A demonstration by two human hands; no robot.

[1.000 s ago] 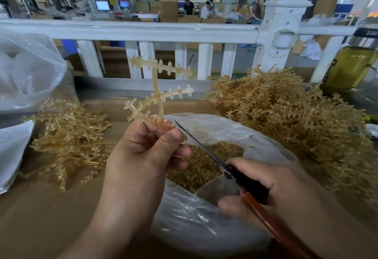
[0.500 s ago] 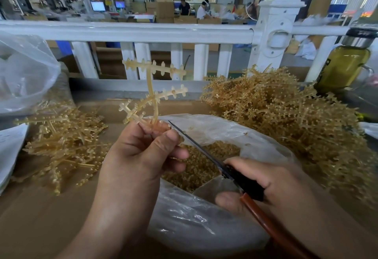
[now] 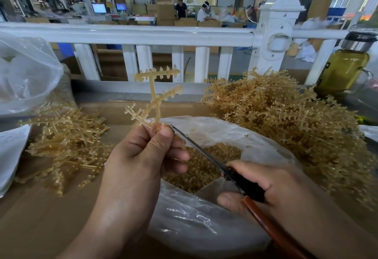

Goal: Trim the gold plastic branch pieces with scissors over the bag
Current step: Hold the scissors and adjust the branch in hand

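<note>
Left hand (image 3: 141,156) pinches a gold branch piece (image 3: 153,92); right hand (image 3: 276,185) grips scissors (image 3: 204,154) over the bag (image 3: 194,224). Nothing has moved, so I judge the cut pending.

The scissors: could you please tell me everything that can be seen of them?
The scissors have slim dark blades, seen as one thin line, a black handle and a reddish-brown one. The right hand grips the handles. They slant over the open plastic bag, tip pointing up-left, close beside the thumb of the left hand.
</note>
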